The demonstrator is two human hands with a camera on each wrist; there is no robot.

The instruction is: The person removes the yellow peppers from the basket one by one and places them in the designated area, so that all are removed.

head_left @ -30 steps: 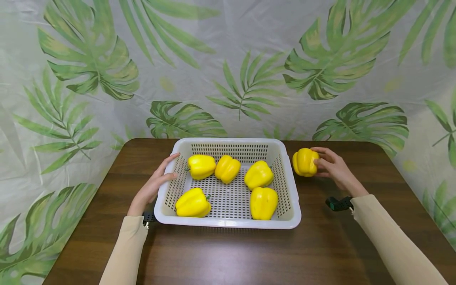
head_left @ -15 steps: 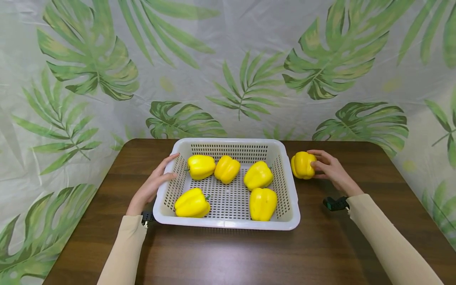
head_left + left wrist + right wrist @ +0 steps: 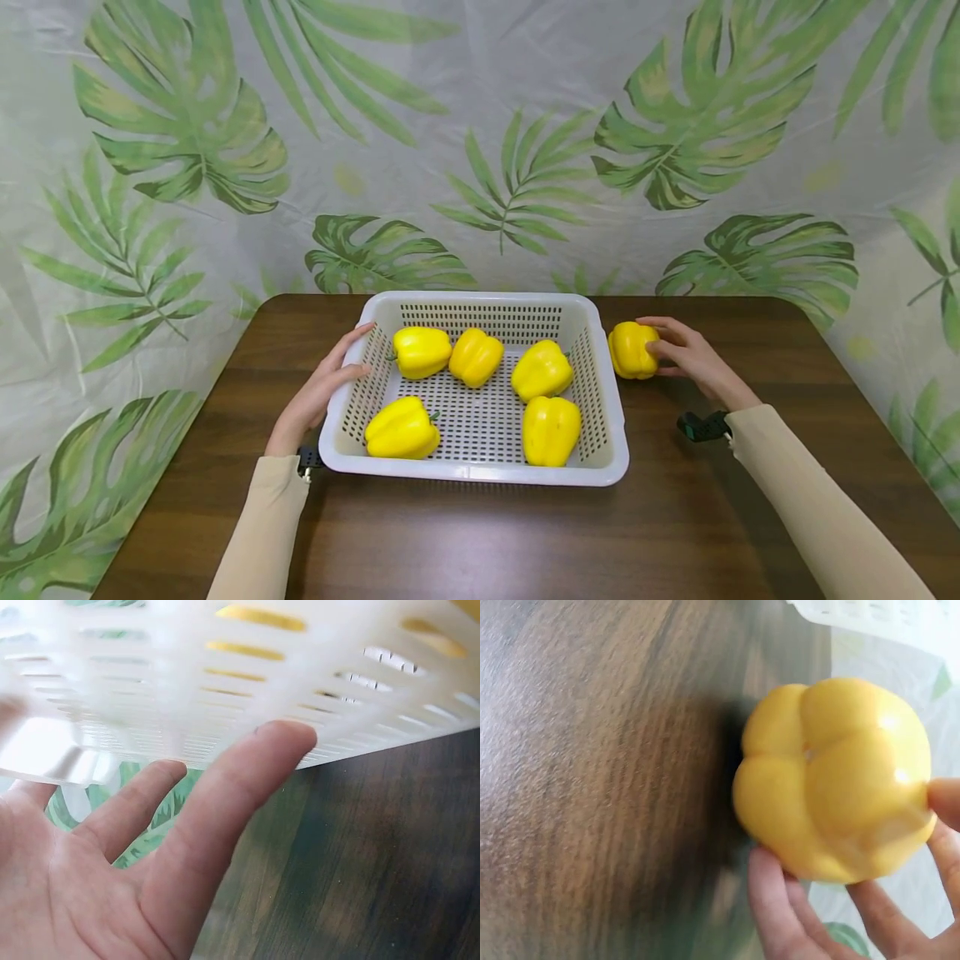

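- Touching the white basket [image 3: 472, 473] on its left side with the left hand [image 3: 315, 395], spread rather than clamped.
- Pinching a yellow pepper [image 3: 632, 352] in the right hand [image 3: 697, 360], just right of the basket.
- Probably positioning that pepper; next, likely calling for steady pressure.

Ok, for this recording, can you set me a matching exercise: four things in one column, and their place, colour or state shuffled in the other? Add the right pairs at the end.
Column one
1. Left hand
2. Right hand
3. Perforated plastic basket
4. Table

Column two
A. Dark brown, with a wood grain
B. Gripping a yellow bell pepper outside the basket
C. Whitish, with five yellow bell peppers inside
D. At the left side of the basket, holding no pepper

Right pairs: 1-D, 2-B, 3-C, 4-A
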